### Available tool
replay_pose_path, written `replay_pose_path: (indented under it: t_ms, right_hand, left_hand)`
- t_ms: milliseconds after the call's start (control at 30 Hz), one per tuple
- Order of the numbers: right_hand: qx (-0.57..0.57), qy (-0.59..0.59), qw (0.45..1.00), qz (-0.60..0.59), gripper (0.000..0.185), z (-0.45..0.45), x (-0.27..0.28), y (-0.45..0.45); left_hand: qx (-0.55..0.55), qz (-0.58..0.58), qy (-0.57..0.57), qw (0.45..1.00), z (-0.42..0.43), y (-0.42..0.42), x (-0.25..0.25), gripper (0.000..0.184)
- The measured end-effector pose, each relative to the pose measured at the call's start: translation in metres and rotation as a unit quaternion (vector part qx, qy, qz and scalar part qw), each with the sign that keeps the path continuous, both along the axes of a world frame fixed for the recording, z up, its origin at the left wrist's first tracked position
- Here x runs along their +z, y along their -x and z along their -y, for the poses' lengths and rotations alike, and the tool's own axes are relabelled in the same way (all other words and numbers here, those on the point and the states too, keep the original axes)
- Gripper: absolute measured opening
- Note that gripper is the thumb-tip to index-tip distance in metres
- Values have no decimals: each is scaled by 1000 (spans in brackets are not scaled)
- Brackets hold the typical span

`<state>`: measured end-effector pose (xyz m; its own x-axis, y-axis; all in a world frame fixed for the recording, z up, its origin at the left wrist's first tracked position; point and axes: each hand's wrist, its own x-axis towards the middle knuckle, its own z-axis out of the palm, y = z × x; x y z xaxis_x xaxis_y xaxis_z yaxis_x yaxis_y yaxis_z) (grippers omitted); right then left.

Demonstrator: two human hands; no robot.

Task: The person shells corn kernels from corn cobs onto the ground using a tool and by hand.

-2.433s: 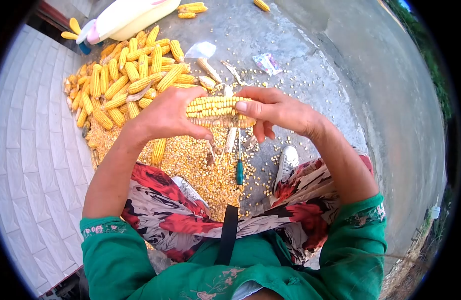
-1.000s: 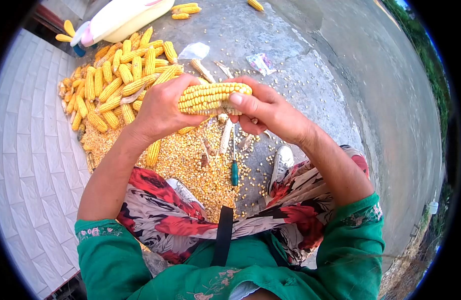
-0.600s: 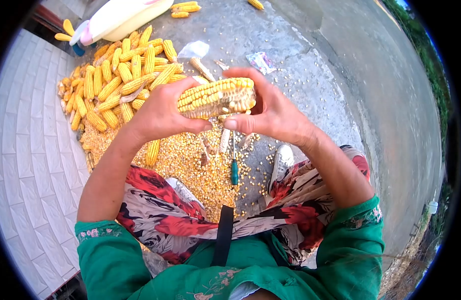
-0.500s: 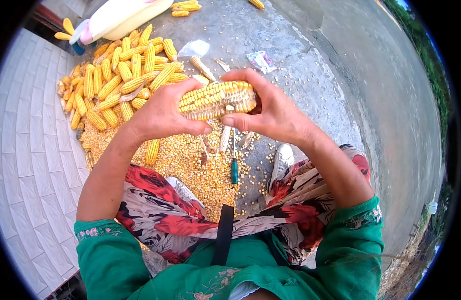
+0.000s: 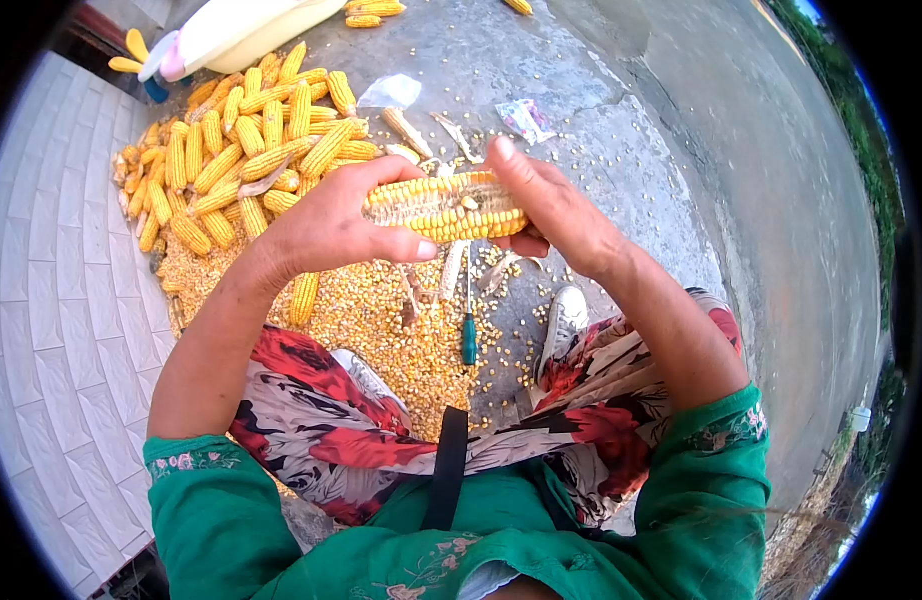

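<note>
A corn cob point(image 5: 446, 207) with yellow kernels and a bare strip along its side lies level between my two hands. My left hand point(image 5: 346, 215) grips its left end, thumb below and fingers above and behind. Around the right end is my right hand point(image 5: 551, 210), its thumb raised above the cob and its fingers partly hidden beneath. One loose kernel sits in the bare strip. Below the cob, loose kernels point(image 5: 371, 320) cover the ground, and a screwdriver with a green handle point(image 5: 469, 340) lies at their right side.
A heap of corn cobs point(image 5: 241, 150) lies at the upper left, near a pale yellow tub point(image 5: 251, 35). Plastic wrappers point(image 5: 393, 91) point(image 5: 526, 120) and husk pieces point(image 5: 408, 130) are on the concrete. White shoes point(image 5: 567, 318) flank the kernels. A tiled surface point(image 5: 61, 300) runs along the left.
The cob has turned in my hands, so the bare strip now faces up, with kernel rows below it. My right thumb has moved from under the cob to above it.
</note>
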<state>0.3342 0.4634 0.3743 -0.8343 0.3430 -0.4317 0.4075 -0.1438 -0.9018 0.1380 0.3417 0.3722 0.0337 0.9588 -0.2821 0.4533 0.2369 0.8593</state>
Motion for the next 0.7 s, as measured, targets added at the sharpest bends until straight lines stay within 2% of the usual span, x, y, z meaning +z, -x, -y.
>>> replay_pose_path:
  t_ms: [133,233,333,400,433,533,600,700]
  right_hand:
    - [3,27,999,-37,46,-2,-10,-1]
    - [16,-23,996,-82,49,4,-4,-1]
    - [19,2,996,-82,48,6,-6,0]
    - [-37,-78,995,-51,47,13,-12,3]
    - [-37,-78,995,-51,47,14,-13,4]
    - [-67,-78,993,-51,51,13,-16,6]
    - [-70,-69,995,-15,58,14,-20,6]
    - [-59,-59,996,-19,64,9,-23,5]
  left_hand:
    - [-5,-6,-17,1000,0,7,-1,65]
    - [18,57,-33,998,1,11,2,54]
    - [24,57,9,998,1,10,9,50]
    - [27,58,47,997,0,10,6,48]
    - [27,58,47,997,0,8,5,48]
    - [28,47,4,999,0,2,-1,49]
    - [-21,3,-72,997,1,2,-9,50]
    - [-23,-6,-91,996,0,2,-16,49]
